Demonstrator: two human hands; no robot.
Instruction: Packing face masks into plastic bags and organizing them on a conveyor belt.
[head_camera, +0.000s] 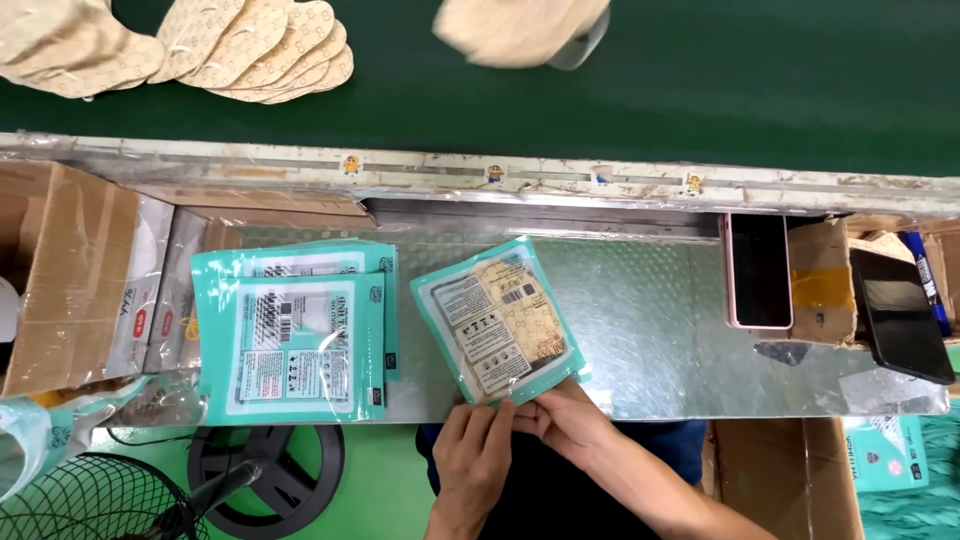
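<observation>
Your left hand (470, 450) and your right hand (567, 420) meet at the lower middle of the frame, fingers pinched narrow on the bottom edge of a teal-bordered clear plastic pouch with a beige insole inside (498, 320). The pouch lies tilted on the shiny embossed metal worktop (660, 320), its top corner leaning toward the upper right.

Just left of it, apart from your hands, sits a stack of matching teal plastic pouches (300, 335), lying flat and roughly square to the frame. Further left stands an open brown cardboard box (60, 280).

At the right of the frame a pink-edged phone (758, 270) lies face up, with a black phone (900, 315) near it, tilted.

Across the top runs a dark green conveyor belt (700, 80), with a fan of beige patterned insoles (260, 50) at the upper left.
</observation>
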